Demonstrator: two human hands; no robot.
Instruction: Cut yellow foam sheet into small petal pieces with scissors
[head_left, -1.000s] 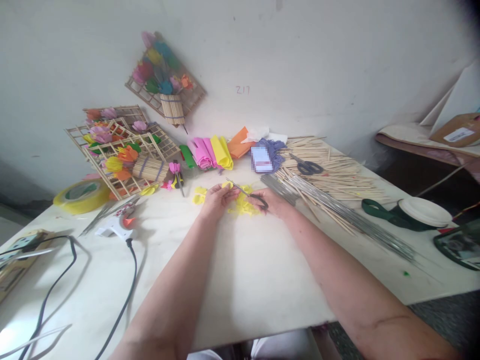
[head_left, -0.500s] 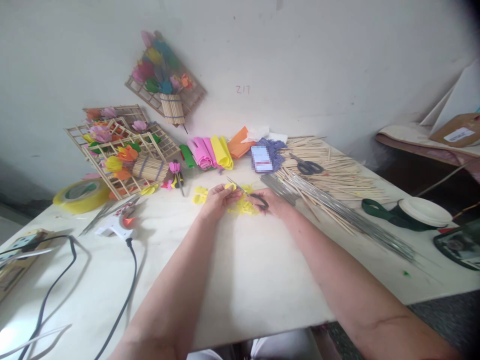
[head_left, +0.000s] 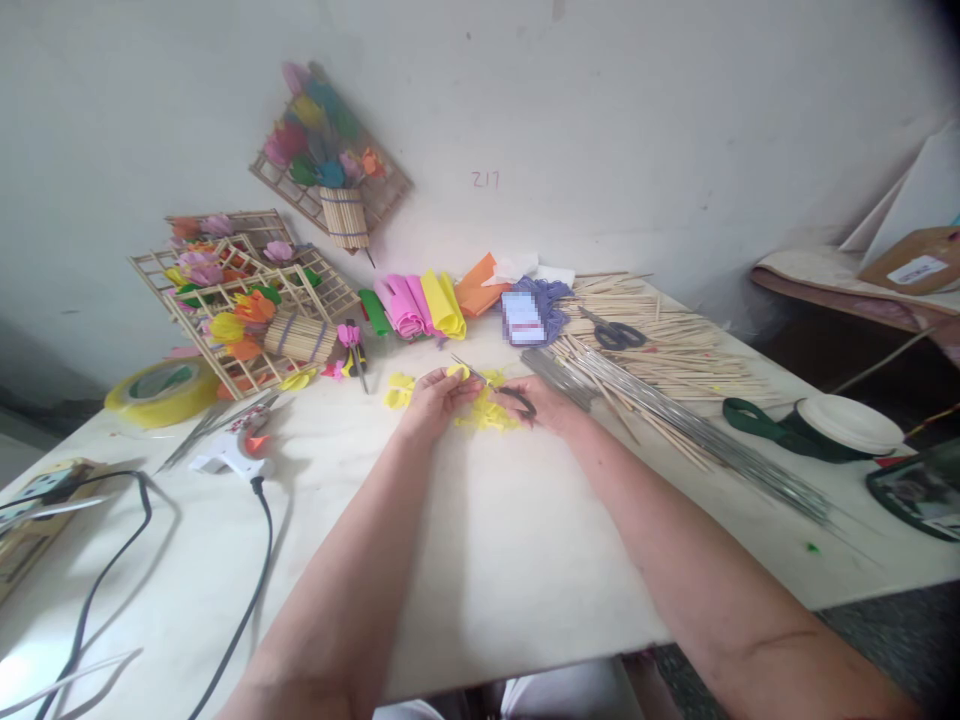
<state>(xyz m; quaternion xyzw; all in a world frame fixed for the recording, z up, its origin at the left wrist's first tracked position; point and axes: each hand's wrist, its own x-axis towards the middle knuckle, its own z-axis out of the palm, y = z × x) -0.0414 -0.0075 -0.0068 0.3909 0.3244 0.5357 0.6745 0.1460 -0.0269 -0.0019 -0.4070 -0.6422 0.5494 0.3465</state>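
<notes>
My left hand [head_left: 437, 400] pinches a small piece of yellow crepe paper [head_left: 458, 373] between thumb and fingers. In my right hand [head_left: 538, 400] is a pair of scissors [head_left: 517, 402] with dark handles, its blades pointing left toward the yellow piece. Whether the blades touch the paper I cannot tell. Yellow paper scraps [head_left: 491, 415] lie on the table under and between both hands. Left of my left hand rest several cut yellow petals [head_left: 399, 390].
Crepe paper rolls [head_left: 409, 305], blue yarn [head_left: 553, 305] and thin wooden sticks [head_left: 675, 350] line the back. Metal wires [head_left: 697, 430] lie at right. A glue gun [head_left: 236, 450], tape roll [head_left: 161, 390] and stick frames with paper flowers [head_left: 247, 310] stand at left.
The yellow piece has shifted slightly and shows more of its face beside the scissor blades. Both hands stay in nearly the same place.
</notes>
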